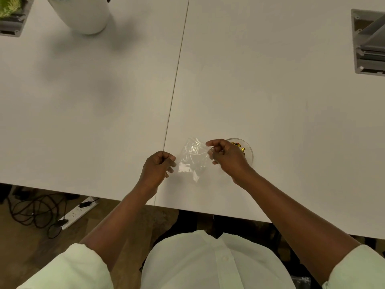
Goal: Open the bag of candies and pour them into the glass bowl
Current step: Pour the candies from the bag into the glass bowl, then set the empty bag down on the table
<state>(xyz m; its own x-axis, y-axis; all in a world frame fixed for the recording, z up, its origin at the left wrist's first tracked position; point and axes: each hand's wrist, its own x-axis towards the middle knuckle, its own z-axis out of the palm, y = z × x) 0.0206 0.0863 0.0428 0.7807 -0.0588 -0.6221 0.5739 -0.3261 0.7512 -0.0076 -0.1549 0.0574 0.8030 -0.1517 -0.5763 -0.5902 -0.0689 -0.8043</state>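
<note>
A clear plastic bag point(192, 158) stretches between my two hands just above the white table point(270, 101); I see no candies inside it. My left hand point(158, 165) pinches its left edge with fingers curled. My right hand point(226, 156) pinches the bag's right edge. Behind my right hand sits the small glass bowl point(249, 150), partly hidden by the hand, with gold and dark wrapped candies point(238, 145) showing in it.
A white cylindrical pot point(83, 13) stands at the far left. Grey cable hatches are set into the table at the far left point(12, 24) and far right point(368, 42). A seam point(177, 76) splits the tabletop. Cables and a power strip point(79, 211) lie on the floor.
</note>
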